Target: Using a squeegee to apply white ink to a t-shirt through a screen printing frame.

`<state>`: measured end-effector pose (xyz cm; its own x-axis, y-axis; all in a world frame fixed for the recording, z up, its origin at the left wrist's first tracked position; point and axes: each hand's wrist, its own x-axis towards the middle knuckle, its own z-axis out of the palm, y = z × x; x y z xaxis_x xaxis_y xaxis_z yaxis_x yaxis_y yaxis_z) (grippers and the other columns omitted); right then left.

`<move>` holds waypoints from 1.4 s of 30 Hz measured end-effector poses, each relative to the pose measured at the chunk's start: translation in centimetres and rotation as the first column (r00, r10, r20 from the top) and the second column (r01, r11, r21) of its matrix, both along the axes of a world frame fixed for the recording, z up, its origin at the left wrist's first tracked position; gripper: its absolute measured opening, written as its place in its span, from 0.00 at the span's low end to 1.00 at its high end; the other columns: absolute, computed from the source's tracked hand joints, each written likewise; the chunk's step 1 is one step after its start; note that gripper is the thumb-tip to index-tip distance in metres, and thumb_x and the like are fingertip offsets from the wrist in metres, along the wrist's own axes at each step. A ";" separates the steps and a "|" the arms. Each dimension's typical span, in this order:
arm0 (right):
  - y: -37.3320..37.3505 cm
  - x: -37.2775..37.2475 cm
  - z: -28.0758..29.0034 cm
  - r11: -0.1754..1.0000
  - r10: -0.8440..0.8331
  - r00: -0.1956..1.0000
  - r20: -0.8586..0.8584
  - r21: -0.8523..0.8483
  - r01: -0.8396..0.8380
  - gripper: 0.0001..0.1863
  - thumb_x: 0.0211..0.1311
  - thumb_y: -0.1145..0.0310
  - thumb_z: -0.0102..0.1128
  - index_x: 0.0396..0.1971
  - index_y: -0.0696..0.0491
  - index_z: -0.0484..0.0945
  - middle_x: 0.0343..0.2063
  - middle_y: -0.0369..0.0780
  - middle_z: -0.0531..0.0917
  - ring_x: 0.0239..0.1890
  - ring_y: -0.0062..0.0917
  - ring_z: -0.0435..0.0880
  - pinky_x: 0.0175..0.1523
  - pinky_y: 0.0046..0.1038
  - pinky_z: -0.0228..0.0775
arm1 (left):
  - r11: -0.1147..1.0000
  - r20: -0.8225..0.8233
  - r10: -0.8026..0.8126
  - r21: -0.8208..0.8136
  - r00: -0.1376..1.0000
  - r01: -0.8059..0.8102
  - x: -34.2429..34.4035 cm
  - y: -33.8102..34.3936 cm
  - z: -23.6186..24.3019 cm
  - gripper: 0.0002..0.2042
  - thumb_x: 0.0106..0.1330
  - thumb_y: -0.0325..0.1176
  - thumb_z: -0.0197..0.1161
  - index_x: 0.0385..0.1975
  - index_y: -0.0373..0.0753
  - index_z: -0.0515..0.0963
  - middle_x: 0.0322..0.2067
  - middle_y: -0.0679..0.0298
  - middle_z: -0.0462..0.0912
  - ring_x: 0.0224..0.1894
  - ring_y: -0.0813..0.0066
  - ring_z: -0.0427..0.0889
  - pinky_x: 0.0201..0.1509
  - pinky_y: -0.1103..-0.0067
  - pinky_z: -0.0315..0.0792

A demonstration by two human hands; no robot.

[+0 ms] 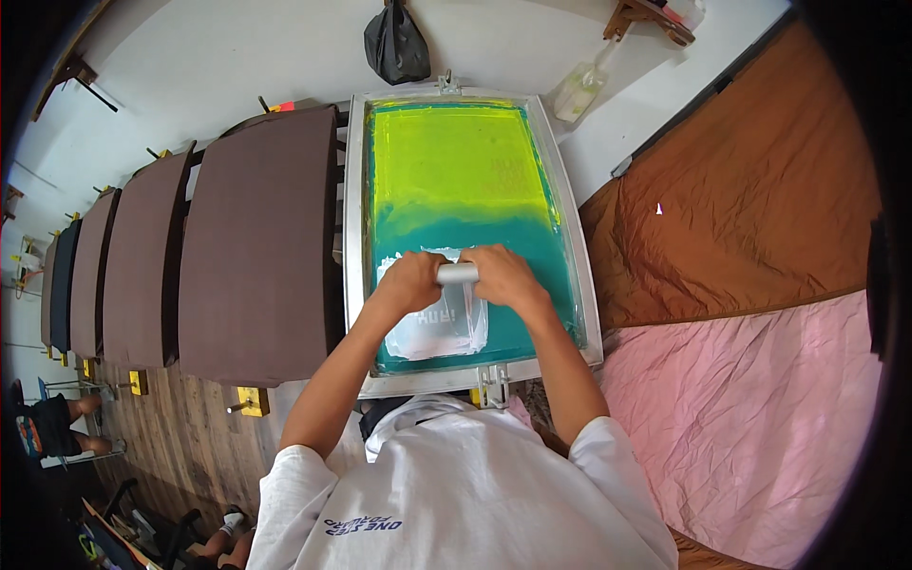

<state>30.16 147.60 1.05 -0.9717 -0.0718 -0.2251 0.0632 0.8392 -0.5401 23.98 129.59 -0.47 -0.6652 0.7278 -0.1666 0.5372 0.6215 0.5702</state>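
A silver-framed printing screen (357,190) lies in front of me. Its mesh is yellow-green (446,142) in the far half and teal in the near half. My left hand (415,278) and my right hand (497,274) are closed on a squeegee (458,274), one at each side. Only the middle of its grey bar shows between my fists; its blade is hidden. Under and nearer than my hands is a pale rectangular patch (432,332) with white ink smeared along its edges and faint lettering within. A metal hinge clamp (493,385) sits on the near frame edge.
Several brown-covered boards (261,237) stand in a row to the left, with yellow clamps (253,401) below. A black bag (396,46) and a clear bottle (578,91) hang at the wall. Brown fabric (731,190) and pink fabric (741,408) hang right. Another person's legs (85,423) show lower left.
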 end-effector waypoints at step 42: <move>-3.5 2.6 -0.4 1.000 -0.005 0.991 -0.132 -0.028 0.001 0.19 0.44 0.81 0.57 0.41 0.54 0.78 0.40 0.44 0.81 0.45 0.43 0.80 0.47 0.42 0.74 | 0.991 -0.053 0.125 0.054 0.991 -0.122 3.3 -3.2 1.7 0.20 0.49 0.19 0.57 0.44 0.40 0.81 0.33 0.48 0.84 0.36 0.48 0.83 0.42 0.62 0.77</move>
